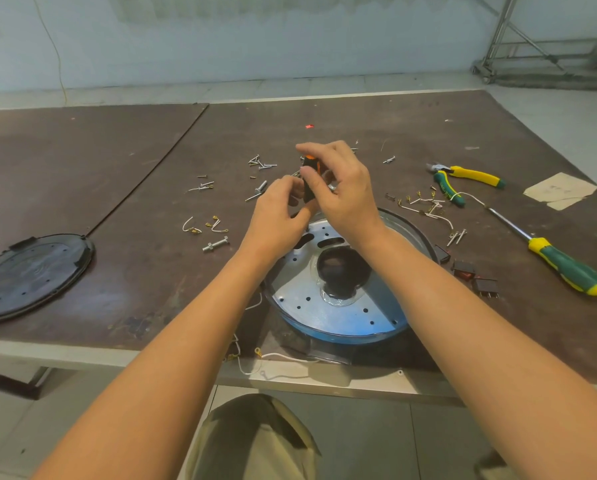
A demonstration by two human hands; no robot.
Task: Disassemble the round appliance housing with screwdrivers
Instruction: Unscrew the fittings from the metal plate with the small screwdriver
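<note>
Near the front edge of the worktop (144, 271) lies the housing (300, 296); right hand (343, 192) grasps the upright screwdriver (309, 183) handle, left hand (276, 216) pinches it lower, probably steadying the tip on a screw.

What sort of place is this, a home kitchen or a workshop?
Most likely a repair or dismantling workshop: a worn bare worktable, loose screws and cut wires scattered on it, and pliers and a spare screwdriver lying beside the opened round housing.

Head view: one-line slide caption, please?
Left hand and right hand hold an orange-black screwdriver upright over the round housing.
</note>
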